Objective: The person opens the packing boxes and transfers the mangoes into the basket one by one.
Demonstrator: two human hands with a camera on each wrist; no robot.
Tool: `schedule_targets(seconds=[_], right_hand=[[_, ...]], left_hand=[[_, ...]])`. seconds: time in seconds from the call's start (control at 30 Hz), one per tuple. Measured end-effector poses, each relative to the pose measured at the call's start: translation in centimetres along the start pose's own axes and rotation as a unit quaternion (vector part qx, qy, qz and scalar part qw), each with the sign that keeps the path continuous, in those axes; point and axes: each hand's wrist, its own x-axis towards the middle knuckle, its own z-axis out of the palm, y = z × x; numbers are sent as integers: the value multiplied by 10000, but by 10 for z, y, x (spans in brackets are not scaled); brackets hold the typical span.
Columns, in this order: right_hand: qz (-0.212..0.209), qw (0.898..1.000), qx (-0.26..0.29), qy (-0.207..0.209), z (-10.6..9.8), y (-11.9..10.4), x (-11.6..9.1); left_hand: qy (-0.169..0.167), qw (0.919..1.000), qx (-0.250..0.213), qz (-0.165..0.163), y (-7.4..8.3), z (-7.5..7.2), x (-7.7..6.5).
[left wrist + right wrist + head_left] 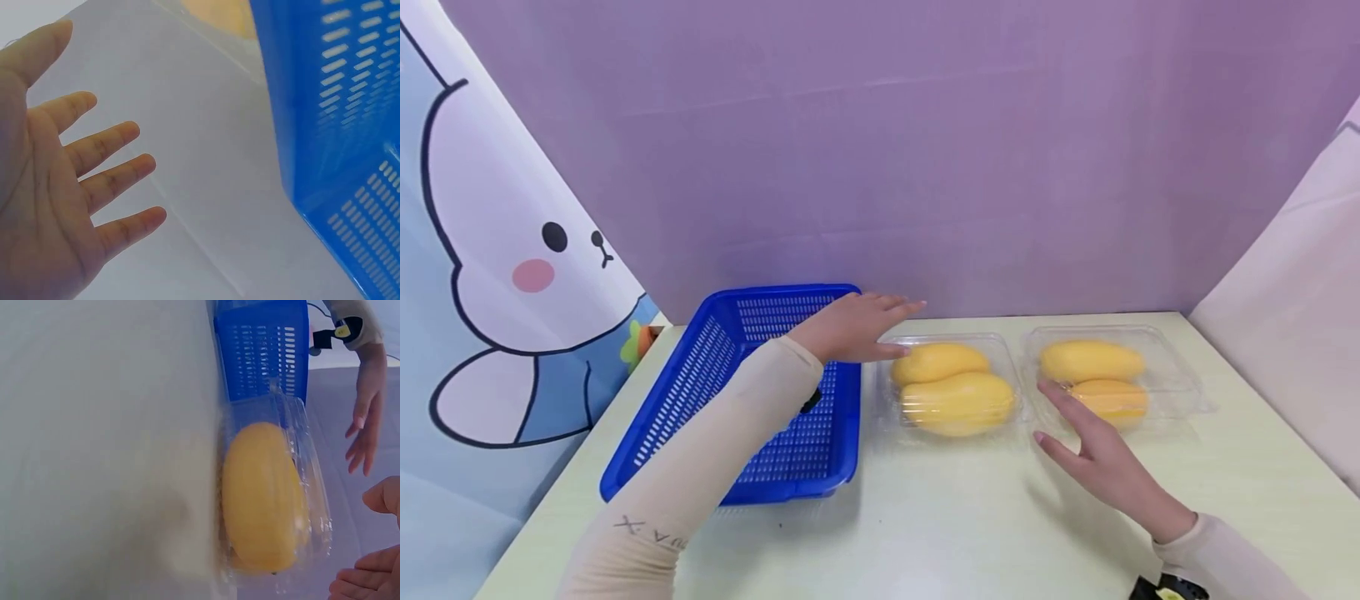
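Observation:
My left hand reaches over the right rim of a blue perforated plastic basket, its fingers extended toward a clear plastic box. Inside that box lie two yellow mangoes. In the left wrist view the left palm is bare and the fingers are spread. My right hand, thumb and fingers straight, hovers by the near left side of a second clear box, overlapping it in the head view. Two more mangoes lie in this box, the nearer one more orange. Neither hand holds anything.
The basket stands at the left on a pale table, with its mesh floor showing. A purple cloth rises behind the table. At the left hangs a sheet printed with a cartoon animal, and a pale cloth hangs at the right.

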Motion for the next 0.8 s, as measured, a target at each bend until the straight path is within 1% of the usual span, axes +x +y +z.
schedule_targets(seconds=[0.3,0.43,0.53,0.6,0.73,0.8], right_hand=[[433,9985,319,50,22,-3,-9],[479,9956,791,174,32,-4,-14],[553,9898,1293,228,37,-4,-16],[697,9857,1523,208,39,-4,-17],[1133,9766,1830,10,37,-5,-17],[1423,9696,1987,-121,36,-6,-16]], left_hand=[[-87,9998,41,159,16,-2,8],[-114,9996,126,226,24,-3,10],[-116,9993,173,307,30,-4,11],[-129,9989,246,380,34,-4,13],[-239,9979,402,451,43,-3,19],[-347,9973,455,451,48,-3,22]])
